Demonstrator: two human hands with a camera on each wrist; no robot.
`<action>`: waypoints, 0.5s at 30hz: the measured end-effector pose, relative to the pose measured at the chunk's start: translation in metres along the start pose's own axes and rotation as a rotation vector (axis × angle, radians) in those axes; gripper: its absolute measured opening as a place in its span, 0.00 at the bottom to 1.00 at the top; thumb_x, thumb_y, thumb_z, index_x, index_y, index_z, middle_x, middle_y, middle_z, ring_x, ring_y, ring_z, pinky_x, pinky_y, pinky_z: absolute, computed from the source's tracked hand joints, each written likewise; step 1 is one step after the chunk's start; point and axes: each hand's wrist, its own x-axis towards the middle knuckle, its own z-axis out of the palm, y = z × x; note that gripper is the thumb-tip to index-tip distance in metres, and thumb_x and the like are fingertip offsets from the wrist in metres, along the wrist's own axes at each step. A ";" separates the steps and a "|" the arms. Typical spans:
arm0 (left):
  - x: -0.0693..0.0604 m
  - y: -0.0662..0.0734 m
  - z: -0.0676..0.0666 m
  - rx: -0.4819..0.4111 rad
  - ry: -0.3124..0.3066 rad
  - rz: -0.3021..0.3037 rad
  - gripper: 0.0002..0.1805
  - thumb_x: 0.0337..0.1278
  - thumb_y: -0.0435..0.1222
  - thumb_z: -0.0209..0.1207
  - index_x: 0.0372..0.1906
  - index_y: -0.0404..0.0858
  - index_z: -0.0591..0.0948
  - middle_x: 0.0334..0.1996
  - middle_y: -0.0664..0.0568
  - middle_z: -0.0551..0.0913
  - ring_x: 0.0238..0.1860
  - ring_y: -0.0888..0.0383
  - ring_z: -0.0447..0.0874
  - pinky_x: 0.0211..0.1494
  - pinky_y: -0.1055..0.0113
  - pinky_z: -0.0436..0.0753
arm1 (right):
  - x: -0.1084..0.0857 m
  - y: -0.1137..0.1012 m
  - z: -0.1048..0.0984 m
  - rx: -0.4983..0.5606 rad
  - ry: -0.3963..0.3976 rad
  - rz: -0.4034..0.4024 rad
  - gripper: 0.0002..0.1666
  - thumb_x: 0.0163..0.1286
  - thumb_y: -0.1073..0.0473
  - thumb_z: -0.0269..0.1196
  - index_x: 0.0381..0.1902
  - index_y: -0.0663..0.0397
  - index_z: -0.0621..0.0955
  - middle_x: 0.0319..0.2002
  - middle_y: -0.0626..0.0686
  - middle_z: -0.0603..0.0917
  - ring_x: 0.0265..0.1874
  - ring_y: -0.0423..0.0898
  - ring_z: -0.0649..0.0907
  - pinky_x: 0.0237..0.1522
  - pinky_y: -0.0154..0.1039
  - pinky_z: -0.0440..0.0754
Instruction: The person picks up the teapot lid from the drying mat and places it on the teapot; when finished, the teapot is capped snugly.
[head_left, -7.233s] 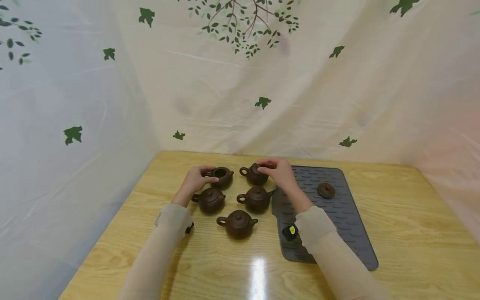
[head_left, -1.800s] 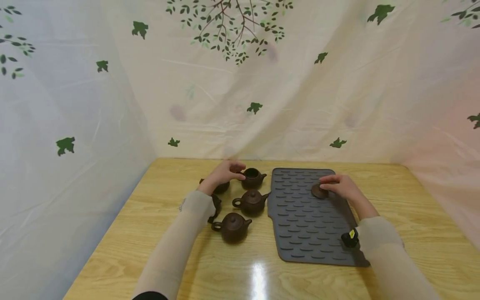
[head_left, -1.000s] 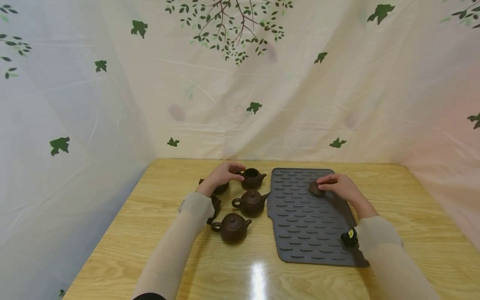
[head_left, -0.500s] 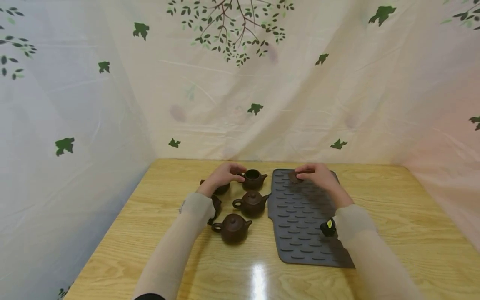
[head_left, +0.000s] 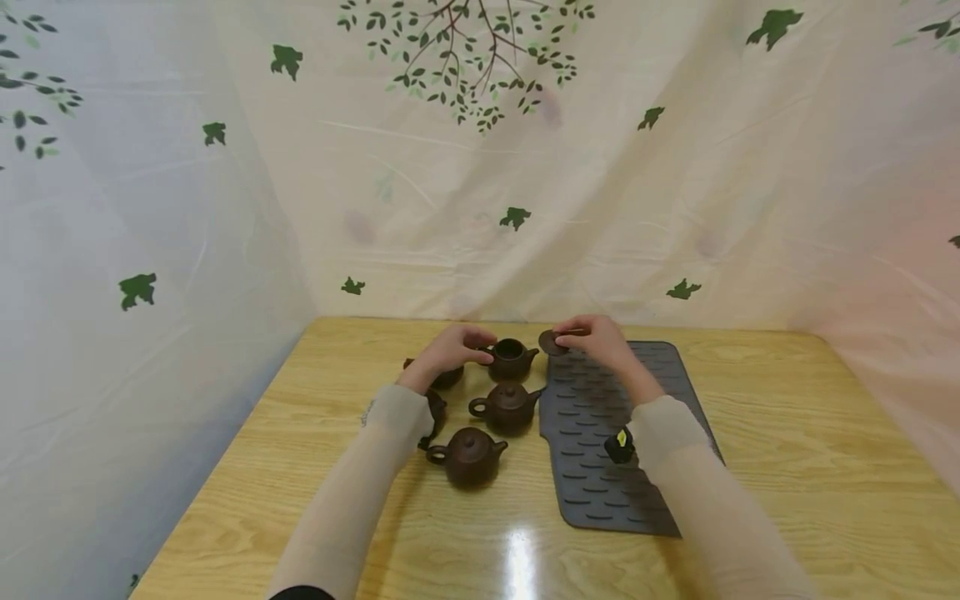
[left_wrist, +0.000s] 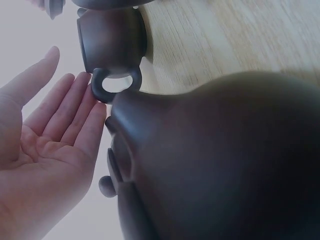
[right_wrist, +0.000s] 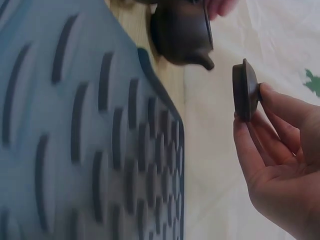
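My right hand [head_left: 600, 340] pinches a dark brown teapot lid [head_left: 553, 342] by its knob, seen from the side in the right wrist view. The lid hangs in the air just right of a lidless teapot [head_left: 517, 367] at the back. My left hand [head_left: 452, 348] is at that teapot's handle. In the left wrist view its fingers are fairly straight, with fingertips at the handle [left_wrist: 97, 90]. A lidded teapot [head_left: 510, 410] stands in front of the lidless one, another lidded teapot [head_left: 471, 460] nearer me. Two more teapots on the left are partly hidden by my left arm.
A grey ridged drying mat [head_left: 600, 475] lies right of the teapots, partly under my right arm. The wooden table [head_left: 810, 433] extends around them. A pale curtain [head_left: 420, 200] with leaf prints hangs behind.
My right hand has carried the lid from the mat leftward toward the lidless teapot, which wore a lid in the oldest frame. My left hand has moved from the back-left teapot to this one.
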 end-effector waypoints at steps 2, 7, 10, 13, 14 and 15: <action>0.000 -0.001 0.000 -0.005 0.000 -0.002 0.25 0.65 0.34 0.63 0.64 0.30 0.76 0.63 0.40 0.80 0.64 0.45 0.79 0.69 0.52 0.76 | 0.002 -0.003 0.006 0.009 0.009 -0.003 0.18 0.73 0.57 0.62 0.56 0.61 0.83 0.58 0.64 0.83 0.57 0.61 0.82 0.60 0.57 0.79; 0.001 -0.003 0.002 -0.016 -0.002 -0.005 0.25 0.65 0.35 0.63 0.64 0.31 0.76 0.63 0.41 0.80 0.64 0.46 0.79 0.68 0.52 0.77 | 0.007 -0.011 0.023 0.023 0.036 0.002 0.18 0.72 0.56 0.63 0.55 0.59 0.84 0.57 0.62 0.84 0.57 0.60 0.83 0.56 0.55 0.81; 0.001 -0.003 0.002 -0.014 0.000 -0.003 0.25 0.65 0.35 0.63 0.64 0.31 0.77 0.63 0.41 0.80 0.64 0.46 0.79 0.68 0.52 0.77 | 0.010 -0.015 0.034 0.045 0.047 0.000 0.18 0.72 0.55 0.64 0.55 0.58 0.84 0.56 0.61 0.84 0.57 0.59 0.83 0.56 0.54 0.81; 0.000 -0.002 0.003 -0.018 0.003 -0.002 0.25 0.65 0.35 0.63 0.64 0.31 0.77 0.63 0.40 0.80 0.64 0.45 0.79 0.68 0.52 0.77 | 0.014 -0.017 0.045 0.077 0.050 0.000 0.17 0.71 0.55 0.64 0.54 0.57 0.84 0.55 0.61 0.85 0.57 0.58 0.83 0.56 0.54 0.82; 0.000 -0.002 0.004 -0.019 0.005 -0.003 0.24 0.65 0.35 0.63 0.64 0.32 0.77 0.63 0.40 0.80 0.64 0.45 0.78 0.68 0.52 0.77 | 0.015 -0.018 0.048 0.079 0.048 0.000 0.17 0.71 0.55 0.64 0.54 0.57 0.84 0.55 0.60 0.85 0.56 0.58 0.83 0.56 0.54 0.82; 0.000 -0.001 0.004 -0.022 0.005 -0.004 0.24 0.65 0.35 0.63 0.64 0.32 0.77 0.63 0.40 0.80 0.64 0.45 0.78 0.68 0.52 0.77 | 0.015 -0.019 0.051 0.085 0.047 -0.001 0.17 0.71 0.56 0.64 0.53 0.57 0.84 0.55 0.60 0.85 0.56 0.58 0.83 0.56 0.54 0.82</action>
